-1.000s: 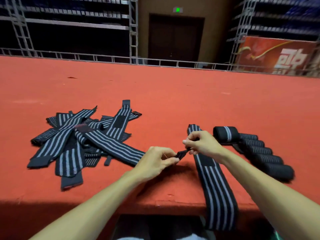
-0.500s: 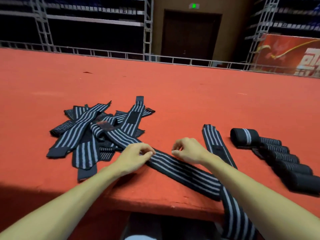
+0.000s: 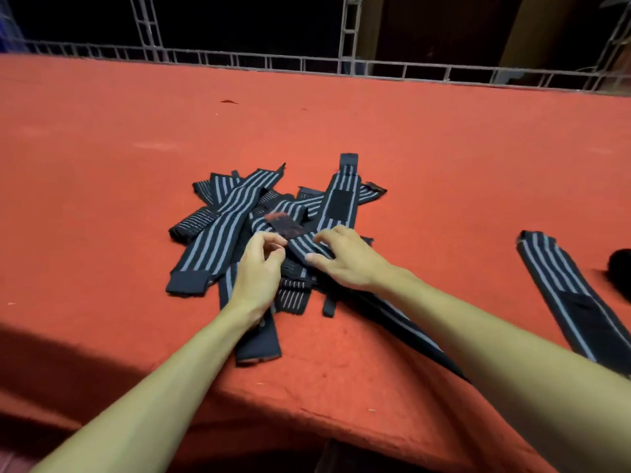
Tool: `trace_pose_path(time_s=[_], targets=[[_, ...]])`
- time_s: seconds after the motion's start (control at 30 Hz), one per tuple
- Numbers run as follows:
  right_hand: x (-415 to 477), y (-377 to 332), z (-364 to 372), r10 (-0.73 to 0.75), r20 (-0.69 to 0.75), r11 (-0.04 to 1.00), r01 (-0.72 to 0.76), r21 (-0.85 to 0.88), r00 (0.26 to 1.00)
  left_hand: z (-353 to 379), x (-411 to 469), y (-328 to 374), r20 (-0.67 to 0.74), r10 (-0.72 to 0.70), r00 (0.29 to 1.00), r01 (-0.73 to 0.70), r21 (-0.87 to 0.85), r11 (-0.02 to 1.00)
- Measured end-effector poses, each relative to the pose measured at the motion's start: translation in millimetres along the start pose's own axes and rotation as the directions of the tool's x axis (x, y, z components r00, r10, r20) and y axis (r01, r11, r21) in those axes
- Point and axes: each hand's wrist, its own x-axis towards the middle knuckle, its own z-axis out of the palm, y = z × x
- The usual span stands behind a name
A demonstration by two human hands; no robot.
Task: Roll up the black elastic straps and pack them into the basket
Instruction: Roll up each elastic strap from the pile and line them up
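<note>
A pile of black elastic straps (image 3: 218, 216) with grey stripes lies in the middle of the red table (image 3: 444, 165). One striped strap (image 3: 300, 245) runs from the pile diagonally toward the front right and passes under my right forearm. My left hand (image 3: 261, 271) has curled fingers and pinches this strap's left edge near its reddish hook patch (image 3: 283, 224). My right hand (image 3: 345, 262) spans the same strap, thumb on the near edge and fingers on the far edge. No basket is in view.
Another striped strap (image 3: 560, 285) lies flat at the right and runs off the table's front edge. A dark rolled strap (image 3: 622, 271) shows at the right border. A metal railing (image 3: 375, 68) lines the far side.
My view has swung left and down, so the row of rolled straps has left the frame. Both hands have slid up the diagonal strap to its end in the pile.
</note>
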Motion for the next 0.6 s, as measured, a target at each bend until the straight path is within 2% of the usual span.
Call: trace_pose_path(time_s=[0.1, 0.23, 0.3, 0.37, 0.43, 0.5, 0.6], targets=[[8.3, -0.3, 8.9, 0.016, 0.04, 0.994, -0.012, -0.107, 0.999, 0.1, 1.9, -0.3, -0.003, -0.029, 1.0, 0.029, 0.047, 0.998], [6.8, 1.3, 1.6, -0.029, -0.015, 0.996, 0.028, -0.081, 0.999, 4.4, 2.1, 2.4, 0.023, 0.007, 1.0, -0.009, 0.092, 0.996], [2.4, -4.7, -3.7, 0.012, 0.05, 0.994, -0.007, -0.109, 0.999, 3.7, 1.0, 4.0, 0.005, -0.009, 1.0, 0.009, 0.08, 0.997], [-1.5, -12.4, -6.4, 0.051, 0.106, 0.975, -0.027, -0.22, 0.993, 0.2, 0.1, 3.8, -0.043, -0.044, 0.998, 0.045, 0.026, 0.999], [-6.6, -20.3, -9.5, 0.058, 0.057, 0.965, -0.041, -0.26, 0.997, -2.8, -1.4, 3.4, -0.076, -0.041, 0.996, 0.041, -0.002, 0.999], [-11.6, -23.5, -16.3, 0.092, -0.004, 0.97, -0.091, -0.224, 0.996, -4.1, -5.4, 5.7, -0.076, 0.036, 0.996, -0.032, 0.05, 0.998], [-27.5, -17.5, -39.1, 0.203, -0.109, 0.979, -0.199, 0.045, 0.973, -1.1, -15.3, 14.4, 0.052, 0.169, 0.984, -0.176, 0.177, 0.968]])
